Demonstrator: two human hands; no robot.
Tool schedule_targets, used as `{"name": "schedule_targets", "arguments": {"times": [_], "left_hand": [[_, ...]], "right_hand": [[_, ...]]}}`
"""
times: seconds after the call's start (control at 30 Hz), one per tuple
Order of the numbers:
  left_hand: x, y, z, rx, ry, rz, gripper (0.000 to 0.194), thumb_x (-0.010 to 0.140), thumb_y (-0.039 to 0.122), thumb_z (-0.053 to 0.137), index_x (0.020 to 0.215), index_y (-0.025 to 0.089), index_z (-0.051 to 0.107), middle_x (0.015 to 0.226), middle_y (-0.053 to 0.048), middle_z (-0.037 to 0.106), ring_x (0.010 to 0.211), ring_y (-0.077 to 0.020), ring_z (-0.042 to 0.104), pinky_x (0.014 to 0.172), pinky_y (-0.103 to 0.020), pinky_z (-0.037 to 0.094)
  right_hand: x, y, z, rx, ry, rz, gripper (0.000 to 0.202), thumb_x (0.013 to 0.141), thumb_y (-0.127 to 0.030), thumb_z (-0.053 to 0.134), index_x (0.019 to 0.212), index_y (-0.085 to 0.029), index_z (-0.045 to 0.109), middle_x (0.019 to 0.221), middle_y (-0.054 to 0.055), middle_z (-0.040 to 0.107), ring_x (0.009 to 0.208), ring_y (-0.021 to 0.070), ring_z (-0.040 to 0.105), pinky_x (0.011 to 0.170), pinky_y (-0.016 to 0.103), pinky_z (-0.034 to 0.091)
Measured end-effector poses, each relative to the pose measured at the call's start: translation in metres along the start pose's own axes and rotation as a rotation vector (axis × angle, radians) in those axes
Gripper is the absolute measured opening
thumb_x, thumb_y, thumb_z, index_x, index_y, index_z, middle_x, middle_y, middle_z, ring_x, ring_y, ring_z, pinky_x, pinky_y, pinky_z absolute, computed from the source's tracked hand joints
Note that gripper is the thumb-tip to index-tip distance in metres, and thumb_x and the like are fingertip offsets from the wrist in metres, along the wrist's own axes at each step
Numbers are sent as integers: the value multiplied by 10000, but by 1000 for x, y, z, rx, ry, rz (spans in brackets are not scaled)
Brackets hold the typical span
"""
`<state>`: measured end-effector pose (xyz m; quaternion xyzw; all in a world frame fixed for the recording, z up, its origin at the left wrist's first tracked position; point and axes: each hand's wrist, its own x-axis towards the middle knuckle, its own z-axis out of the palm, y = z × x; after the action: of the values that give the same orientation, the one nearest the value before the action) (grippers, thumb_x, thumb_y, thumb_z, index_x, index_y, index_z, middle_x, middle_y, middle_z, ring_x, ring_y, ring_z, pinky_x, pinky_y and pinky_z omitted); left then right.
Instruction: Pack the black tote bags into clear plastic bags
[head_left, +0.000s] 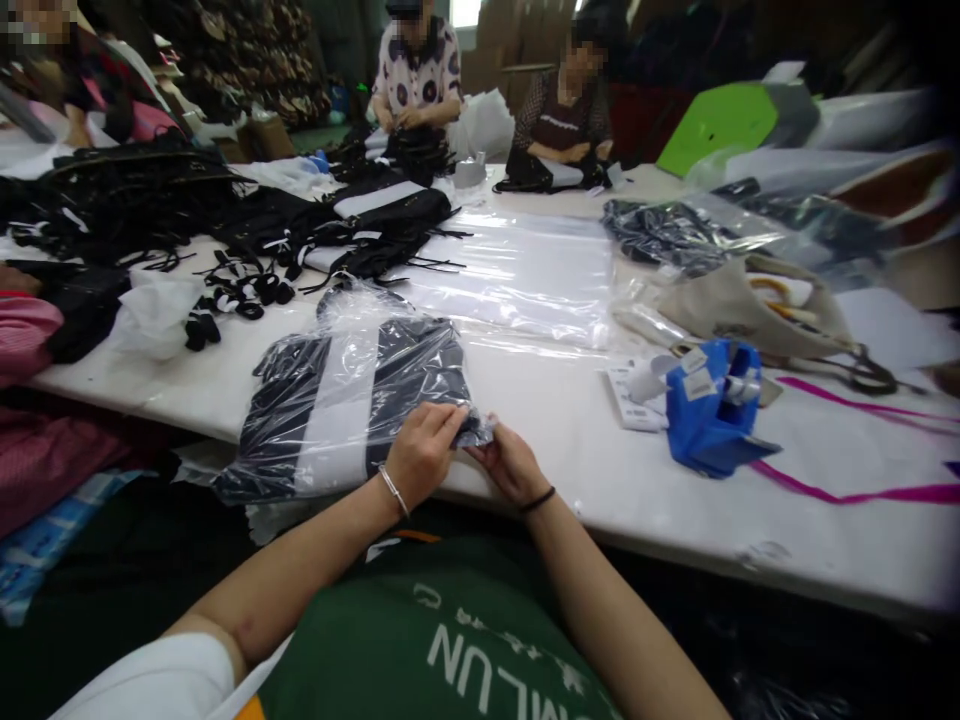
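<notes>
A clear plastic bag (420, 375) lies at the table's front edge, with folded black fabric and a white band inside it. My left hand (424, 450) is closed on the bag's right corner, fingertips pinching the plastic. Close beside it, my right hand (514, 463) grips the gathered end of the same bag between thumb and fingers. The bag's left part hangs slightly over the table edge.
Flat clear bags (525, 270) lie beyond my hands. A blue tape dispenser (709, 405) and a beige pouch (757, 310) stand to the right. Black fabric pieces (390, 215) are heaped at the left. Several people sit or stand around the table (540, 390).
</notes>
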<state>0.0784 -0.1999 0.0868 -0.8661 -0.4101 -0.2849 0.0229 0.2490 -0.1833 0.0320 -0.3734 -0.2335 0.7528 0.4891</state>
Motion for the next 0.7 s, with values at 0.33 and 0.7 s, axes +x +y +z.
{"name": "schedule_targets", "arguments": {"times": [0.33, 0.7], "left_hand": [[-26, -46, -23, -226, -25, -119, 335, 970, 339, 508, 1256, 190, 599, 1194, -89, 690, 1122, -192, 614, 1015, -353, 480], [-111, -240, -122, 212, -323, -1265, 471, 850, 505, 557, 1030, 86, 677, 1015, -153, 728, 1049, -323, 658, 875, -380, 526]], "right_hand": [[5, -25, -10, -466, -38, 134, 425, 730, -575, 727, 866, -174, 690, 746, 8, 683, 704, 162, 606, 691, 278, 476], [90, -25, 34, -613, 89, -23, 331, 677, -457, 808, 816, -185, 681, 769, 56, 716, 770, 228, 659, 773, 364, 523]]}}
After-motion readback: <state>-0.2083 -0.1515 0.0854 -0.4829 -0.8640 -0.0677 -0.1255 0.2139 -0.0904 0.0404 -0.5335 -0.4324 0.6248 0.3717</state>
